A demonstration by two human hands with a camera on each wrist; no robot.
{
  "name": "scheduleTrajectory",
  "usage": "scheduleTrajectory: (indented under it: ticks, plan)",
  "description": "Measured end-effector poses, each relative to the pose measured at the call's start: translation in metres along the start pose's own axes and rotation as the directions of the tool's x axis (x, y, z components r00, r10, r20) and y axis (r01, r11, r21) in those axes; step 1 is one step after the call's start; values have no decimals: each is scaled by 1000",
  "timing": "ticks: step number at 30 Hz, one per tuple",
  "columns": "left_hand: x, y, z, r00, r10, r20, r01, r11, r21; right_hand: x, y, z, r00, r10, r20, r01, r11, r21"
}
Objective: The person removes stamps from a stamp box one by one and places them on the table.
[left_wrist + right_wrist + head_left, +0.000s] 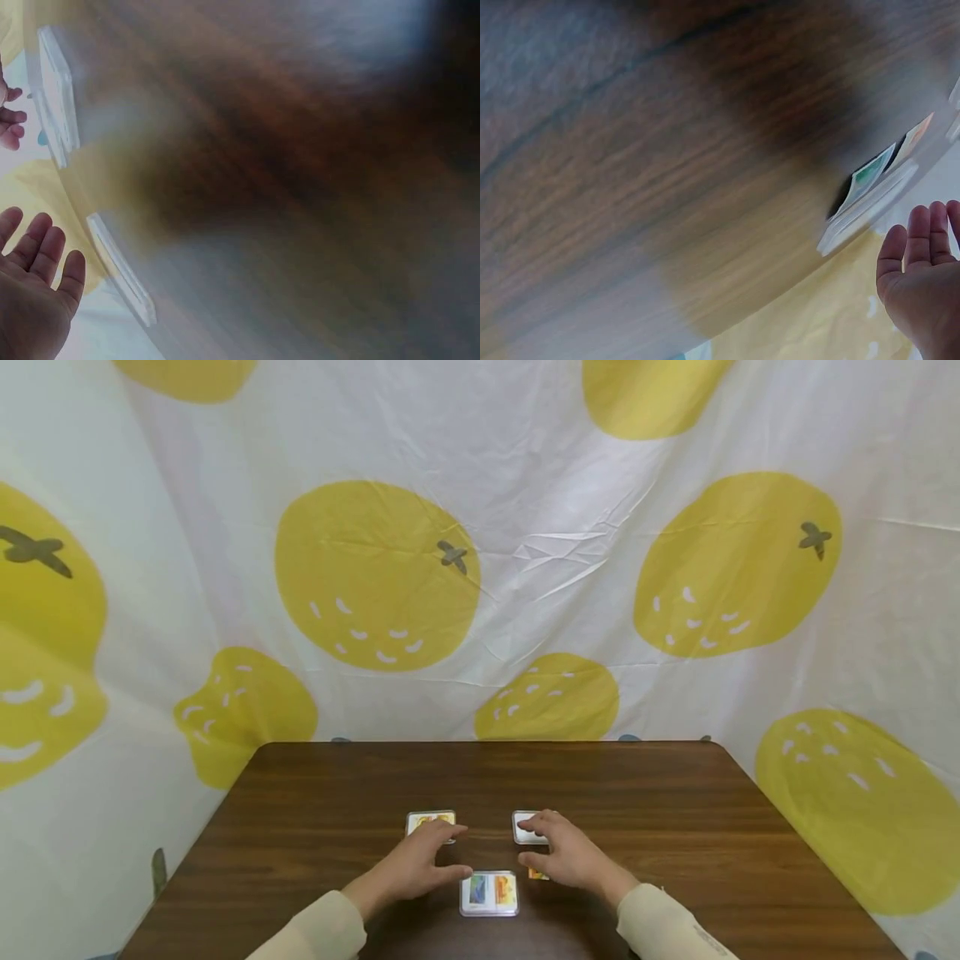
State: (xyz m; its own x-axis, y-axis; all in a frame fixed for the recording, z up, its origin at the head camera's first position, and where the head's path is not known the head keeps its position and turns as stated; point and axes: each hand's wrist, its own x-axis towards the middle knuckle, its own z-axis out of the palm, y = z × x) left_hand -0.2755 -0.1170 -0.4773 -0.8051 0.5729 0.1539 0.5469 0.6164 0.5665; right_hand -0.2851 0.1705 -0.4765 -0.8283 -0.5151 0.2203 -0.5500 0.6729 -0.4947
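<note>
My left hand (pixel 422 862) is over the table with its fingers extended, partly covering a clear flat case (pixel 415 817) with a yellow picture. Near its thumb lies another clear case (pixel 488 894), showing a blue-green picture and an orange one. My right hand (pixel 573 853), fingers also extended, partly hides a whitish flat case (pixel 523 829). Below that palm, a small orange picture card (pixel 537 874) peeks out. In the right wrist view, a green picture card (pixel 871 176) and an orange-toned card (pixel 913 139) are beside a clear case (pixel 870 206). Neither hand holds anything.
The brown wood-grain table (pixel 337 785) reaches back to a white cloth (pixel 525 460) printed with big yellow fruit. The cloth hangs behind the table and along both sides.
</note>
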Motion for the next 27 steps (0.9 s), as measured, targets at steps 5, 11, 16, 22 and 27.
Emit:
scheduleTrajectory:
  ticks: [5,11,16,22,27]
  plan:
    - [-9,-4,3,1000,10,11,-10,1000,-2,-1,-6,3,999,0,46,-1,1000,26]
    - [-17,-8,10,999,36,13,-37,999,23,-6,-15,7,994,2,114,-3,1000,5]
    - [-22,-9,16,998,53,18,-54,997,58,-9,-22,12,987,-8,158,15,999,-42]
    - [-23,-8,21,999,53,14,-54,993,103,-12,-29,17,984,-42,172,60,993,-103]
    - [-22,-7,23,999,37,18,-39,993,111,-12,-31,20,984,-43,173,69,987,-147]
